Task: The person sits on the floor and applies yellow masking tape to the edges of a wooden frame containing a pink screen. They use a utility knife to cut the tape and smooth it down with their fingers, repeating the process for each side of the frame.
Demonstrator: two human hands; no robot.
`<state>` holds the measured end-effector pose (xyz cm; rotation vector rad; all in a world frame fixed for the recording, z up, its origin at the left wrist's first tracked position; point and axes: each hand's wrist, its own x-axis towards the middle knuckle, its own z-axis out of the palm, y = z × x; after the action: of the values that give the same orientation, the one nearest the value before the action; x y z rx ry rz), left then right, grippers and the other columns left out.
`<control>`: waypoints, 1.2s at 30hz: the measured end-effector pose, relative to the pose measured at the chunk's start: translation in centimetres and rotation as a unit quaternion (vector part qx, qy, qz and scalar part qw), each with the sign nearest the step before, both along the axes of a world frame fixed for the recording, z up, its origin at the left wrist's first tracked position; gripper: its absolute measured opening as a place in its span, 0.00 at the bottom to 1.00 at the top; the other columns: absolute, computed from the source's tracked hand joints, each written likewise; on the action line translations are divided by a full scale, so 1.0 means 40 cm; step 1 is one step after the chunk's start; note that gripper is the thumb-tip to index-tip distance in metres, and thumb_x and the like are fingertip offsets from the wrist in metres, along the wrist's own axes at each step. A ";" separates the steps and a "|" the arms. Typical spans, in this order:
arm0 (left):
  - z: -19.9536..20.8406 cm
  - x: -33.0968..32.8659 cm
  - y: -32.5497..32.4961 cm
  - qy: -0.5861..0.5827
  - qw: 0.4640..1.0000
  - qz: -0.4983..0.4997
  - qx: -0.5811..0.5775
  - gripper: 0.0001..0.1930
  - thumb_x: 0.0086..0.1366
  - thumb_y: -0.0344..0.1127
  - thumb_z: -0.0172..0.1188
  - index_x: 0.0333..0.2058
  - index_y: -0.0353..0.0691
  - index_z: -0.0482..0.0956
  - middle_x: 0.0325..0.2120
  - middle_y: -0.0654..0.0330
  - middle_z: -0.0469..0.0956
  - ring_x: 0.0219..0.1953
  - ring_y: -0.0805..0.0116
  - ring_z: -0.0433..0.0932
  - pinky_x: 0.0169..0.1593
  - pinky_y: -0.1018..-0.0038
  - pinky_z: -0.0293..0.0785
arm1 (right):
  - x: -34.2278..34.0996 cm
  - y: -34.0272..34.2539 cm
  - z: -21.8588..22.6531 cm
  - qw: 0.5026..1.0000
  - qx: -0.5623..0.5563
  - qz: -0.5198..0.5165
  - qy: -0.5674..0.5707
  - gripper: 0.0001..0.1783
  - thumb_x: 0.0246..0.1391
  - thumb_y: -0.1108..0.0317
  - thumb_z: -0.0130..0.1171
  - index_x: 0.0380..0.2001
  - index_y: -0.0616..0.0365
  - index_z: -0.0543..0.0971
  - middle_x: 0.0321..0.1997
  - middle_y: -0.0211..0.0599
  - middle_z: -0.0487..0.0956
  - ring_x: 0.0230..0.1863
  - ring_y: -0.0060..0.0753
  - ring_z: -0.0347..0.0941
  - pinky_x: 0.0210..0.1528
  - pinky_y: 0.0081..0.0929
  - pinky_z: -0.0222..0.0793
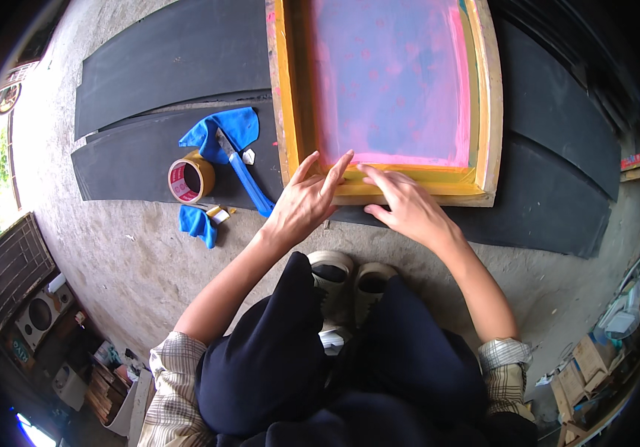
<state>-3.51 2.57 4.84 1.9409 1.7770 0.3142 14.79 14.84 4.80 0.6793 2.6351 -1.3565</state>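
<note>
A wooden screen-printing frame [489, 112] with pink and bluish mesh [387, 82] lies in front of me, and yellowish-brown tape [417, 179] lines its inner edges. Over the near left corner, my left hand [306, 195] has its fingers spread, their tips at the taped inner edge. My right hand [408, 207] is beside it on the near bar, index finger reaching to the tape and thumb apart. Neither hand visibly grips anything. Left of the frame lie a roll of tape [204, 173] and a blue-handled tool with a metal blade [245, 179].
Dark flat sheets [178, 59] lie under and around the frame on the concrete floor [141, 261]. Near the tape roll are a blue cloth [234, 127] and a smaller blue scrap [197, 225]. Boxes and a speaker [39, 313] stand at lower left; clutter [588, 372] lines the right.
</note>
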 end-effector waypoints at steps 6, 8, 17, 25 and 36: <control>-0.009 0.019 -0.034 0.110 0.992 0.046 0.028 0.50 0.49 0.44 0.66 0.64 0.37 0.45 0.20 0.63 0.70 0.29 0.67 0.74 0.58 0.67 0.58 | -0.017 -0.028 -0.034 0.993 0.107 0.046 0.035 0.39 0.42 0.70 0.66 0.57 0.63 0.60 0.37 0.46 0.78 0.42 0.44 0.74 0.49 0.35 0.69; 0.002 0.020 -0.034 0.168 0.985 0.031 -0.013 0.49 0.49 0.46 0.66 0.64 0.39 0.48 0.24 0.64 0.72 0.31 0.70 0.75 0.53 0.67 0.59 | 0.023 -0.010 -0.042 0.985 0.159 0.010 0.069 0.41 0.39 0.71 0.68 0.56 0.65 0.60 0.36 0.46 0.80 0.41 0.43 0.76 0.50 0.32 0.72; -0.006 0.044 -0.009 0.077 0.997 0.008 -0.008 0.41 0.53 0.34 0.62 0.62 0.36 0.50 0.38 0.56 0.74 0.41 0.62 0.75 0.50 0.61 0.66 | 0.121 0.048 0.009 0.986 0.155 -0.032 -0.047 0.37 0.40 0.71 0.68 0.53 0.57 0.61 0.41 0.48 0.79 0.46 0.47 0.75 0.64 0.41 0.58; -0.013 0.058 0.019 -0.035 0.999 -0.029 -0.030 0.42 0.53 0.28 0.60 0.63 0.38 0.45 0.44 0.56 0.76 0.42 0.55 0.75 0.43 0.65 0.77 | 0.255 0.110 0.014 0.963 0.259 -0.039 -0.057 0.40 0.39 0.68 0.70 0.54 0.55 0.60 0.36 0.37 0.81 0.42 0.37 0.77 0.70 0.44 0.41; -0.038 0.198 0.275 -0.318 0.916 -0.144 -0.199 0.47 0.59 0.41 0.58 0.64 0.44 0.30 0.59 0.51 0.62 0.60 0.47 0.61 0.63 0.57 0.57 | 0.356 0.164 -0.165 0.867 -0.043 -0.429 0.251 0.23 0.64 0.69 0.33 0.62 0.58 0.52 0.63 0.53 0.62 0.66 0.41 0.56 0.66 0.34 0.46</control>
<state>4.42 13.58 3.33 1.5363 1.0216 0.3887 29.03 21.38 -1.81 1.8654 2.6786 -2.0728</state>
